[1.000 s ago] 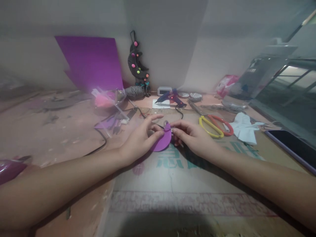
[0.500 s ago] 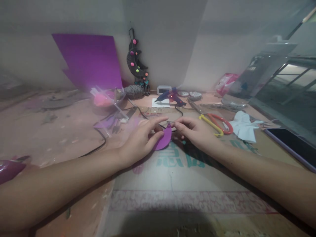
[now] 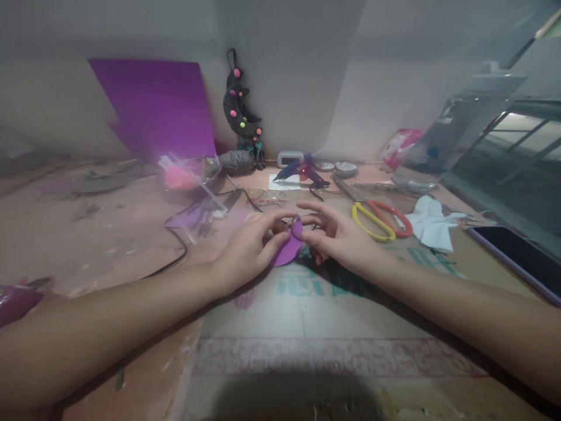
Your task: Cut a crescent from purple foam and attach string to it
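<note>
A small purple crescent-shaped cutout (image 3: 287,251) lies on a sheet of printed cardboard (image 3: 333,327) in the middle of the table. My left hand (image 3: 249,245) pinches its upper tip from the left. From the other side, my right hand (image 3: 335,234) meets it, thumb and forefinger closed on a small ring or loop (image 3: 297,229) at that same tip, the other fingers spread. Both hands touch the cutout and nearly touch each other.
Behind the hands lie a blue glue gun (image 3: 302,171) with a black cord (image 3: 175,257), yellow and red scissors (image 3: 379,219), a white paper scrap (image 3: 432,225), twine (image 3: 234,162). A purple sheet (image 3: 158,108) and a black moon ornament (image 3: 241,117) lean against the wall. A phone (image 3: 517,257) is at right.
My right hand has shifted slightly left and opened its outer fingers while its pinch stays at the cutout's tip. The cutout has moved a little away from me.
</note>
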The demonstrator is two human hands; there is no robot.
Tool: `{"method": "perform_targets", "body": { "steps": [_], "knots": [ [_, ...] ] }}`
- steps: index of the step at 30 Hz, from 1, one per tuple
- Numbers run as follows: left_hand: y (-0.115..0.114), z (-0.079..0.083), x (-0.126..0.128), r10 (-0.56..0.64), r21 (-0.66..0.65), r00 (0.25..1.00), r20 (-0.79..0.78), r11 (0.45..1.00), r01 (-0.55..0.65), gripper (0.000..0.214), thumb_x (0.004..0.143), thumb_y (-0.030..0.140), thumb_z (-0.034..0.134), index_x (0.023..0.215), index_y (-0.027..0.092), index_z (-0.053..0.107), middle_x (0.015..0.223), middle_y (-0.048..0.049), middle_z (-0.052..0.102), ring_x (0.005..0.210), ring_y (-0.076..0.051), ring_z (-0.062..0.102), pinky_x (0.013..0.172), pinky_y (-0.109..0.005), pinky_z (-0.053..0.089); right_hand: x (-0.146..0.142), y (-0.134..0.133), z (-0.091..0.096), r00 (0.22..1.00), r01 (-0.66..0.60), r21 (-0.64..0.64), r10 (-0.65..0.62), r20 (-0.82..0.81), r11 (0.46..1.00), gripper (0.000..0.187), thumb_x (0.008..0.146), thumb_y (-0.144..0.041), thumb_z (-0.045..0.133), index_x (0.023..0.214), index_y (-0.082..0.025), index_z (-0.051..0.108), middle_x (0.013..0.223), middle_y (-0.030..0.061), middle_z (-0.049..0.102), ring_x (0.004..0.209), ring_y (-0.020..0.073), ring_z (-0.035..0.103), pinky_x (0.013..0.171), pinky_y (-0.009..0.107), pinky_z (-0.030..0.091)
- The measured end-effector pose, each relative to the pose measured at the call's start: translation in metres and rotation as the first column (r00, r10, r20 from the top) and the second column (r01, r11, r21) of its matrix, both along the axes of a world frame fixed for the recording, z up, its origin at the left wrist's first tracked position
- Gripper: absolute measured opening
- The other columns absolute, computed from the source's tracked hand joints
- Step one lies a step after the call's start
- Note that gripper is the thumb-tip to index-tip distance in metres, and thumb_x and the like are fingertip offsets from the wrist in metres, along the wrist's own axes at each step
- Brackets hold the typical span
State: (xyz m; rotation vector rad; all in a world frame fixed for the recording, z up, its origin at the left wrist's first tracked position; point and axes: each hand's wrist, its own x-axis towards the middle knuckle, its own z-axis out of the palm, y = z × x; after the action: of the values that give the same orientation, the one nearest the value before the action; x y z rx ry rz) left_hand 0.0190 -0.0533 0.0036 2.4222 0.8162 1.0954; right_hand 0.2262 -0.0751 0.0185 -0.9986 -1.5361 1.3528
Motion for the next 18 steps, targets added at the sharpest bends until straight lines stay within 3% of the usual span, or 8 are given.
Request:
{"method": "perform_targets", "body": {
  "steps": [3, 7, 10, 18],
  "knots": [
    [-0.0008, 0.0011, -0.0001, 0.008, 0.036, 1.000, -0.019, 0.999, -0.007, 0.031, 0.096, 0.015, 0.057, 0.126, 0.020, 0.056, 0.092, -0.0007, 0.069, 0.085, -0.016, 0.062, 0.087, -0.033, 0.046, -0.0010, -0.0013, -0.0021, 0.999, -0.044, -0.042, 0.044, -0.012, 0.998, 0.057, 0.082, -0.028, 0.073, 0.132, -0.026, 0.046, 0.090, -0.0021, 0.063, 0.051, 0.0070, 0.056, 0.045, 0.022, 0.047],
    [-0.0030, 0.0042, -0.0001, 0.018, 0.044, 0.998, -0.053, 0.999, -0.016, 0.033, 0.096, 0.014, 0.056, 0.128, 0.020, 0.057, 0.088, 0.0008, 0.068, 0.086, -0.016, 0.062, 0.086, -0.032, 0.044, 0.0024, -0.0005, -0.0022, 0.995, -0.001, 0.016, -0.001, 0.101, 1.000, 0.038, 0.087, -0.028, 0.066, 0.123, -0.021, 0.055, 0.067, -0.0051, 0.057, 0.059, 0.0123, 0.059, 0.050, 0.023, 0.045],
    [-0.0036, 0.0051, -0.0002, 0.009, 0.049, 0.998, -0.063, 0.999, -0.006, 0.035, 0.096, 0.014, 0.055, 0.131, 0.021, 0.056, 0.086, 0.0018, 0.068, 0.084, -0.016, 0.061, 0.086, -0.032, 0.044, 0.0057, 0.0016, -0.0015, 0.990, 0.023, 0.086, -0.035, 0.139, 0.996, 0.031, 0.088, -0.034, 0.065, 0.116, -0.020, 0.061, 0.070, -0.0036, 0.058, 0.061, 0.0123, 0.057, 0.055, 0.025, 0.045],
    [-0.0023, 0.0030, -0.0010, -0.005, 0.072, 0.999, -0.042, 0.997, 0.008, 0.032, 0.096, 0.016, 0.056, 0.128, 0.017, 0.059, 0.088, -0.0013, 0.068, 0.086, -0.018, 0.060, 0.087, -0.035, 0.044, 0.0069, 0.0063, -0.0033, 0.982, 0.092, 0.124, -0.110, 0.153, 0.988, 0.027, 0.086, -0.038, 0.065, 0.105, -0.020, 0.061, 0.076, -0.0018, 0.059, 0.063, 0.0132, 0.056, 0.057, 0.028, 0.046]
  ]
}}
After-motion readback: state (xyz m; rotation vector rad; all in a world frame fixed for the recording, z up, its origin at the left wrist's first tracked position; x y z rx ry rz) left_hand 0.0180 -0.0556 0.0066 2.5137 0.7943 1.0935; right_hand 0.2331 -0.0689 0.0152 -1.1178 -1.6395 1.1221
